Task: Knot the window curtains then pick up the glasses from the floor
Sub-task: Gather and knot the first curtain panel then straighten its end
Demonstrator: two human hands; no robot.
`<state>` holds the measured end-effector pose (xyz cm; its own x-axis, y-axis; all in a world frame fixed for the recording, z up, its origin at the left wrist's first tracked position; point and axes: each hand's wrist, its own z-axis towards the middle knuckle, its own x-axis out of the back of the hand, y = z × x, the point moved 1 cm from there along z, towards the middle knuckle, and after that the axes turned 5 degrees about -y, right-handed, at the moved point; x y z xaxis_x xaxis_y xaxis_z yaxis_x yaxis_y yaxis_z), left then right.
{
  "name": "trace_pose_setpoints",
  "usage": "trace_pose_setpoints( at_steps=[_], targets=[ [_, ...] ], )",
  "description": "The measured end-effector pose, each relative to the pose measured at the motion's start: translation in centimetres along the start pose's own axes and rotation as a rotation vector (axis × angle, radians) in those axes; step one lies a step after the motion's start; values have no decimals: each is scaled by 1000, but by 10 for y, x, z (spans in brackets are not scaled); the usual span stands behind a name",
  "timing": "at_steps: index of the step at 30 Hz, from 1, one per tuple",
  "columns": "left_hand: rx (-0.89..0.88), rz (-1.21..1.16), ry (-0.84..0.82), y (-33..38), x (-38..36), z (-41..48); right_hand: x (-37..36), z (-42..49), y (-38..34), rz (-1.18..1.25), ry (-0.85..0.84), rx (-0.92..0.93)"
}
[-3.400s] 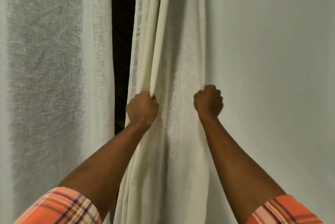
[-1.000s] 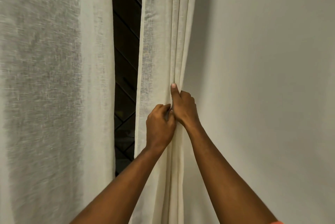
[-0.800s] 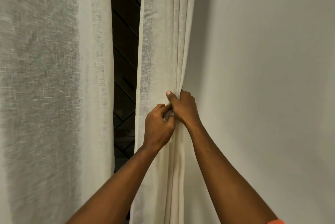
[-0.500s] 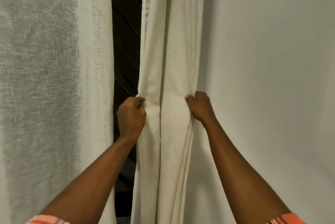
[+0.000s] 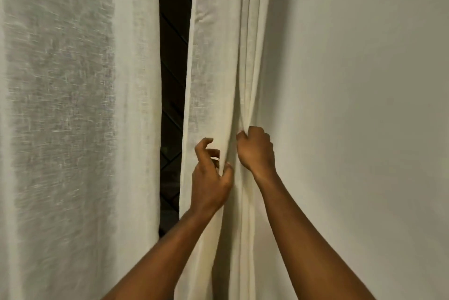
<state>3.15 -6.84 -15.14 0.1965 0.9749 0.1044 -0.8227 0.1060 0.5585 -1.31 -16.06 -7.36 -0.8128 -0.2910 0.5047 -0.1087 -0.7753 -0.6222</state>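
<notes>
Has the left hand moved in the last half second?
Yes. The left hand shifted right, away from the dark window gap, toward the right hand gripping the curtain.
</notes>
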Motion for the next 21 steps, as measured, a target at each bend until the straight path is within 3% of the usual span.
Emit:
trace_pose_setpoints(
  at_steps=[6,13,21],
  targets=[
    [-26,5,-18,5,-17,11,1,3,-9,79,-41,62],
    [-130,201,-26,22,-25,37,15,16,-25,-17,311,389],
    [-286,460,82,47,-33,86,59,71,-63,-328,486,649]
  ],
)
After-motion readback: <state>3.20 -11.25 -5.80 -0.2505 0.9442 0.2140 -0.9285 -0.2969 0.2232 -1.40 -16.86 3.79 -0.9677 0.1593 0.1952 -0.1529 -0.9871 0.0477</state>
